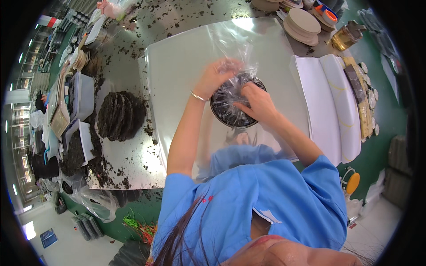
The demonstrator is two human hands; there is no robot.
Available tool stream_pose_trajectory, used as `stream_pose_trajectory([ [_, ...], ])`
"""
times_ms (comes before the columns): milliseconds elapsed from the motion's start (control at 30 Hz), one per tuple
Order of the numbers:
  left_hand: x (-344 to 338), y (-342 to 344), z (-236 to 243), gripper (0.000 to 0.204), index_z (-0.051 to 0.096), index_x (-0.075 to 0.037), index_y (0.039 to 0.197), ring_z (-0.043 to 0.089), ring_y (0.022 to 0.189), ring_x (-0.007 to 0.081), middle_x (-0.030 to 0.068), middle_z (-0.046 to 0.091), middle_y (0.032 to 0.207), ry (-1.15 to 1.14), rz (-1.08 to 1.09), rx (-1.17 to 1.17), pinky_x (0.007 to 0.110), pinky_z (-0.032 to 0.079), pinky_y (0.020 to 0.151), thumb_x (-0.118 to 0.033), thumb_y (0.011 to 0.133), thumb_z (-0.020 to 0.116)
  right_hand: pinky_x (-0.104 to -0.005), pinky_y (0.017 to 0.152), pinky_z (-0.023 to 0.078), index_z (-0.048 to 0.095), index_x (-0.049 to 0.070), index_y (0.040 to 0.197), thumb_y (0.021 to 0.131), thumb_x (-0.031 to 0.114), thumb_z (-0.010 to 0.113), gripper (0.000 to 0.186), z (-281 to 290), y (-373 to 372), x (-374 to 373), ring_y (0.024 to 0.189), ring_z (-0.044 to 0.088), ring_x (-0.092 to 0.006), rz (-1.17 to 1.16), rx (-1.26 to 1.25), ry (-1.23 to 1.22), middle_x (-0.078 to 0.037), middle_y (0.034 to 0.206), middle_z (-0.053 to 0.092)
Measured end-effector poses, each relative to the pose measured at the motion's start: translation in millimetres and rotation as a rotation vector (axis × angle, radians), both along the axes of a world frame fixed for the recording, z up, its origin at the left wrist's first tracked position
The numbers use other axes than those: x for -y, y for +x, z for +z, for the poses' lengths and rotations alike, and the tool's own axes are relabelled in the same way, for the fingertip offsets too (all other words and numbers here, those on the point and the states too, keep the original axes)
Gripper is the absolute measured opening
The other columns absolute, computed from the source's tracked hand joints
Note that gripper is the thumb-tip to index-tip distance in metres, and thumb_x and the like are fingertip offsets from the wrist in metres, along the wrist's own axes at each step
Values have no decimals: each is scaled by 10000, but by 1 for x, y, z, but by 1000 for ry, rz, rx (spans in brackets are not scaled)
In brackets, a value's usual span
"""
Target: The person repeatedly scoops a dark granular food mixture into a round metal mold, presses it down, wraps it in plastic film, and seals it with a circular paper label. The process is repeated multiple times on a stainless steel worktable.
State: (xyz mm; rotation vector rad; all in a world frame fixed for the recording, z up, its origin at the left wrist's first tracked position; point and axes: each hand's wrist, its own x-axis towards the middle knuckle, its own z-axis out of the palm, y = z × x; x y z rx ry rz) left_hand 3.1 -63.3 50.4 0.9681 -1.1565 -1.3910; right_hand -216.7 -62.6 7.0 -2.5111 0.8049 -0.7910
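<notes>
A round dark tea cake (pixel 230 108) lies on a shiny metal sheet (pixel 186 66) in front of me, wrapped in crinkled clear plastic film (pixel 242 73). My left hand (pixel 216 76) grips the film at the cake's upper left edge. My right hand (pixel 257 101) presses on the cake's right side, fingers pinching the film over it. A thin bracelet circles my left wrist.
A pile of dark round tea cakes (pixel 120 115) sits to the left among scattered crumbs. White paper sheets (pixel 333 102) lie to the right. Stacked tan discs (pixel 302 25) and a brass-coloured tool (pixel 346 36) stand at the back right. Trays (pixel 75 119) line the left edge.
</notes>
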Motion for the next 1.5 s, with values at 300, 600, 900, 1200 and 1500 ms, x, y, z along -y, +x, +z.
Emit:
stream_pose_trajectory([
  [300,-54,-22,-33,317,679,-6,1085,545,1245,330,110,647,1209,-560,29,1117,453,443,1076,33,773,634,-389,925,502,636,56,1054,824,271,797,353,1,-4,2,1097,584,-303,79,-151,-118,-107,1120,632],
  [600,-69,-74,-65,361,519,-10,1410,479,1341,348,196,544,1395,-264,493,619,450,347,1170,-132,1073,483,-434,933,498,611,12,1055,825,139,681,272,-18,35,15,1047,582,-331,-119,-407,-16,-137,1079,629],
  [900,-63,-55,-84,250,674,-85,1236,494,1237,319,111,587,1279,-385,443,1003,453,361,1094,-81,999,596,-492,1034,428,621,-88,1197,839,593,783,787,-7,-315,15,1147,572,-422,-1135,-140,-112,-262,1176,638],
  [1200,-61,-62,-78,325,645,-59,1285,424,1297,321,122,532,1342,-311,370,941,454,357,1126,-5,984,535,-469,1045,435,636,-53,1142,774,614,814,783,-41,-500,-74,1196,526,-386,-1409,-427,309,-215,1211,598],
  [1500,-60,-57,-82,319,647,-58,1289,436,1300,313,113,551,1324,-366,365,975,458,332,1130,-26,990,541,-395,928,519,675,43,1085,752,483,874,587,-42,-500,-79,1012,644,-341,-1546,-205,342,-180,1092,671],
])
